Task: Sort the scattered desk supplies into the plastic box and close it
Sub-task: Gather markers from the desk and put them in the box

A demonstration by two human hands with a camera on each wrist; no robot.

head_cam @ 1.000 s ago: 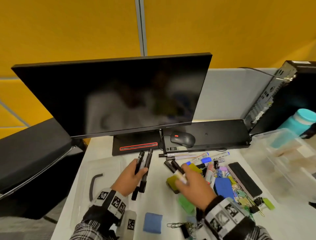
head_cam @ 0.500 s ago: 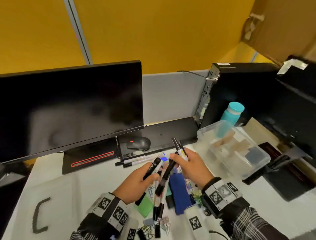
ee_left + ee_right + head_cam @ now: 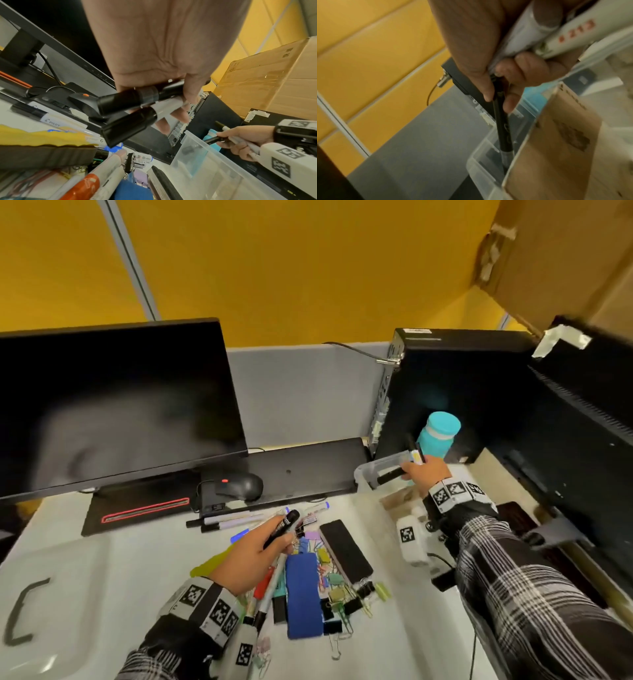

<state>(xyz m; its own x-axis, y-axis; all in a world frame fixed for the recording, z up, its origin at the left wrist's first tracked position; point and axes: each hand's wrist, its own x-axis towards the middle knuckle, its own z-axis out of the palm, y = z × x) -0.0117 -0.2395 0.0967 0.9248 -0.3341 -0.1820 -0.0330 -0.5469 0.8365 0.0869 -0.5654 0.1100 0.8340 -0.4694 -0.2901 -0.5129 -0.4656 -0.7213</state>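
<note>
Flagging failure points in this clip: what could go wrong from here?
The right hand holds several markers at once over the plastic box; one might slip from that grip outside the rim. The left hand holds two black-capped markers above the clutter of binder clips, and could scatter them when it moves.

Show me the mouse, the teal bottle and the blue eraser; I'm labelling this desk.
mouse (image 3: 239,485), head view, on its black back.
teal bottle (image 3: 442,424), head view, on its lid.
blue eraser (image 3: 303,594), head view, mid top face.
</note>
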